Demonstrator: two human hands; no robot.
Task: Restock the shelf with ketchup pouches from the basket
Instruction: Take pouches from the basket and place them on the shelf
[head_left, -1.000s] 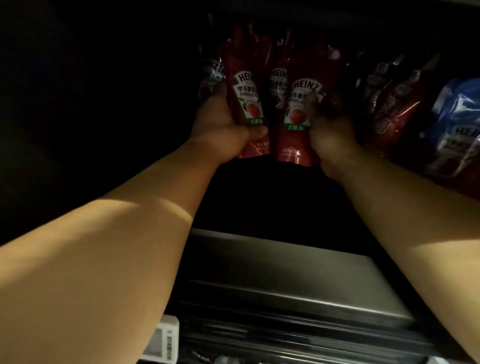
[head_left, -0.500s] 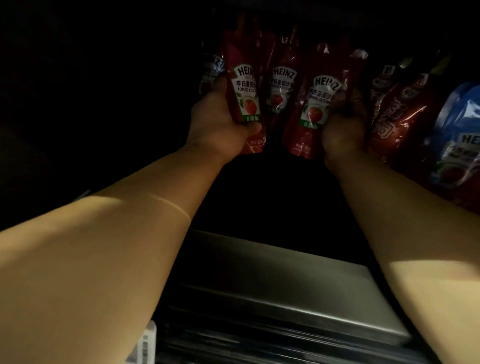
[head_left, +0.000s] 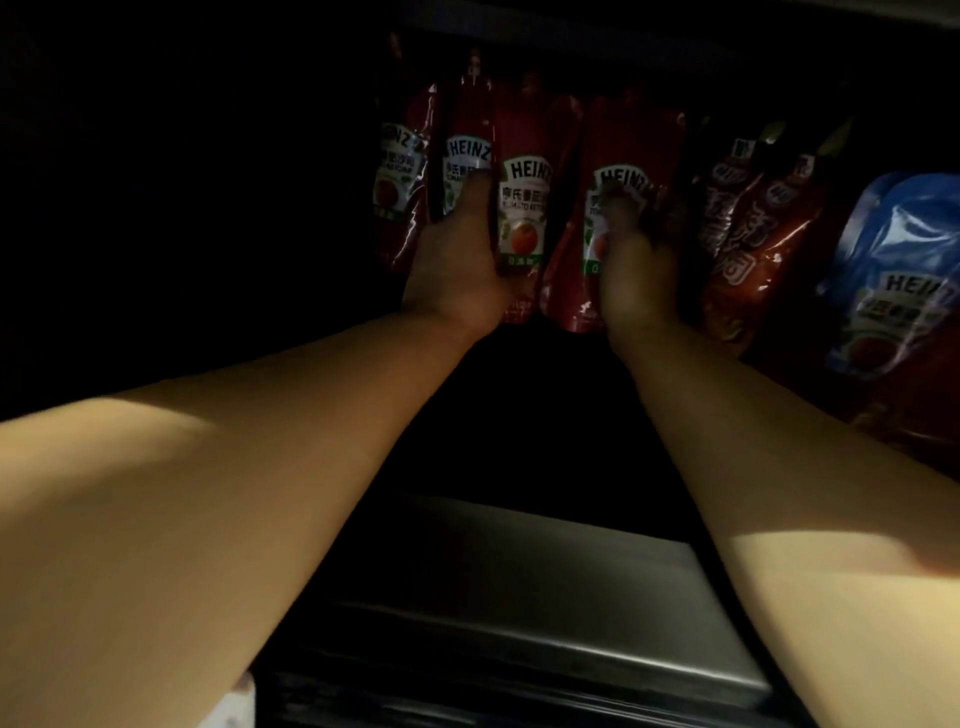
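**Pouch and Hand Count on a Dark Shelf**

Four red Heinz ketchup pouches stand in a row at the back of the shelf: the first (head_left: 397, 182) at far left, the second (head_left: 466, 140) beside it, the third (head_left: 522, 208) next, and the fourth (head_left: 623, 156) at the right end of the row. Two darker red pouches of another brand follow, one (head_left: 719, 202) and another (head_left: 763, 244). One blue Heinz pouch (head_left: 904, 280) sits at far right. Two bare hands reach in: one left hand (head_left: 457, 265) and one right hand (head_left: 641, 275). One grey metal shelf ledge (head_left: 545, 587) lies below.
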